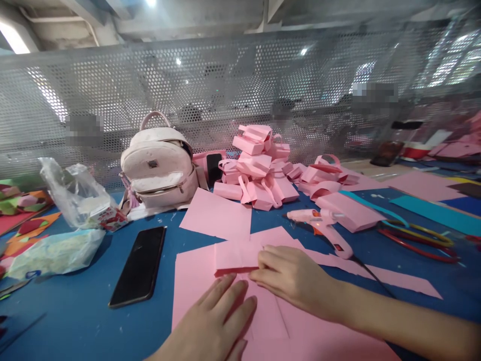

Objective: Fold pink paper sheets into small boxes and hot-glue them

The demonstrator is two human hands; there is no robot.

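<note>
A folded pink paper box (236,255) lies on pink sheets of paper (190,286) at the front of the table. My left hand (216,321) is open, its fingers stretched out, with the fingertips near the box's front edge. At the box's right end, my right hand (291,278) has its fingers curled in and closed on the paper. That end of the box is hidden behind the fingers. Just beyond my right hand lies a pink hot glue gun (325,228), its nozzle pointing left and its black cord running toward my forearm.
A heap of small pink paper bags (259,170) stands at the back. To its left are a white backpack (161,163) and a plastic bag (80,193). A black phone (139,265) lies left of my hands. Coloured loops (421,240) and strips lie at right, before a perforated metal screen (233,75).
</note>
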